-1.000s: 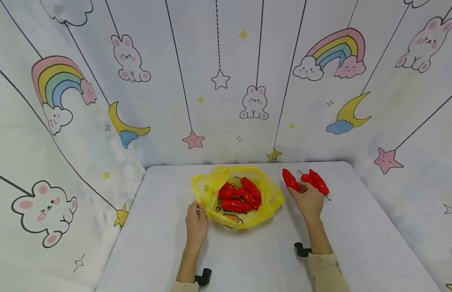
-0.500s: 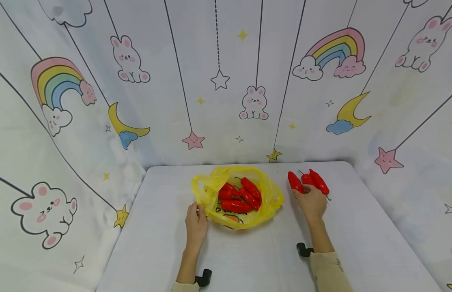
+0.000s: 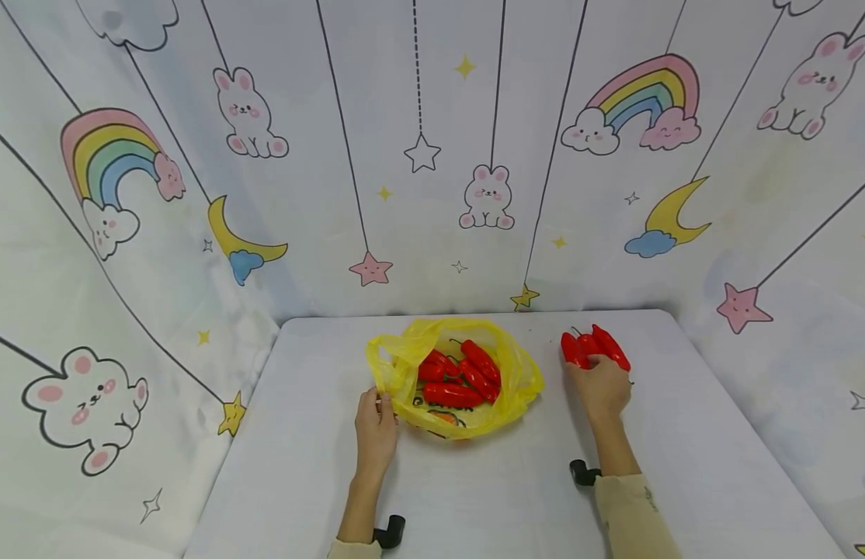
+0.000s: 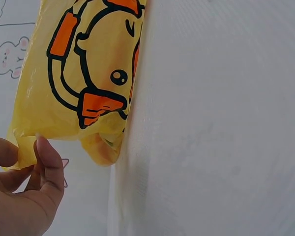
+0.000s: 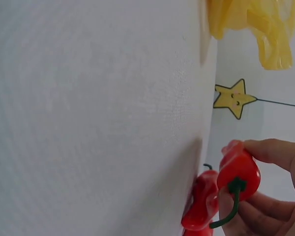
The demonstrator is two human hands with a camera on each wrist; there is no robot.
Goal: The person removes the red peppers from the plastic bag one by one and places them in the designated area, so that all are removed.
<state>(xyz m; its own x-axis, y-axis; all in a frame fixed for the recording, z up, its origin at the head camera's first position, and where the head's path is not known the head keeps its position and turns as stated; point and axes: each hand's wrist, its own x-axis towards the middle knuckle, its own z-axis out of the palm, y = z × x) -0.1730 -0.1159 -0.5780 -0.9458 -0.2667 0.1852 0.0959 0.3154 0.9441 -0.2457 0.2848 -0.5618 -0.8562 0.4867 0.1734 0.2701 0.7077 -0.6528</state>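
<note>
I pinch a glossy red pepper [image 5: 240, 172] between the thumb and fingers of my right hand [image 3: 602, 388], just beside two more red peppers [image 3: 609, 347] on the white table [image 3: 474, 497]. Only my right wrist camera shows the held one's curved green stem; from my head, my hand hides that end. A second ago I had it nearer the bag; it has shifted right, towards that pair. My left hand [image 3: 375, 433] pinches the edge of the crinkled, thin yellow plastic bag [image 3: 525, 379]. The head view shows smooth, tapered peppers [image 3: 452, 394] inside, while my left wrist camera catches the black-and-orange cartoon [image 4: 103, 64] printed outside.
</note>
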